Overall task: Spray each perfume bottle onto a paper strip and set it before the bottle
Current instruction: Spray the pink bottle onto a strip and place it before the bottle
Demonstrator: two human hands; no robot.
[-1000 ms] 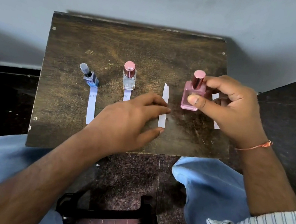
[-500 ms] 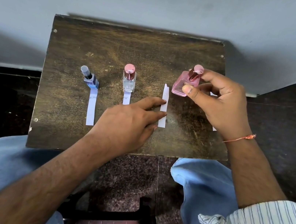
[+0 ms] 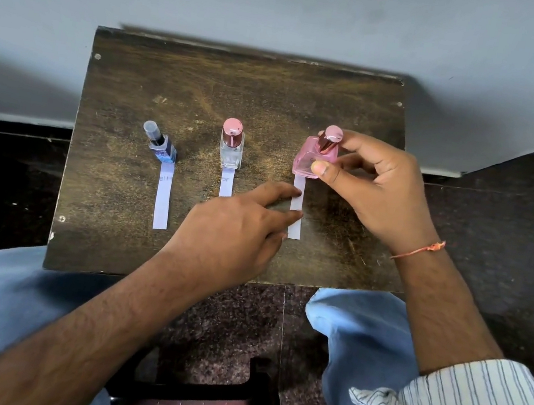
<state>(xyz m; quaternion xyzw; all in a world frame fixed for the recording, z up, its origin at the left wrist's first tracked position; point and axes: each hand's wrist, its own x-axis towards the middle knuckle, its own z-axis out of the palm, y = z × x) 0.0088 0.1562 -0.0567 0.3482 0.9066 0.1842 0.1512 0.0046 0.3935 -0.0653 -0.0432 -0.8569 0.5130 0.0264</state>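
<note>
The right hand (image 3: 378, 191) grips the pink square glass perfume bottle with a rose-metallic cap (image 3: 315, 157), thumb on its front and fingers (image 3: 354, 142) curled at the cap, tilted above the dark worn wooden tabletop (image 3: 274, 99). Just below that bottle lies a white paper strip (image 3: 296, 206), which the left hand (image 3: 237, 229) touches with straight fingers. Left of the pink bottle stands a clear glass bottle with a pink cap (image 3: 231, 145), and further left a blue bottle with a grey cap (image 3: 161, 145), each with its own strip.
</note>
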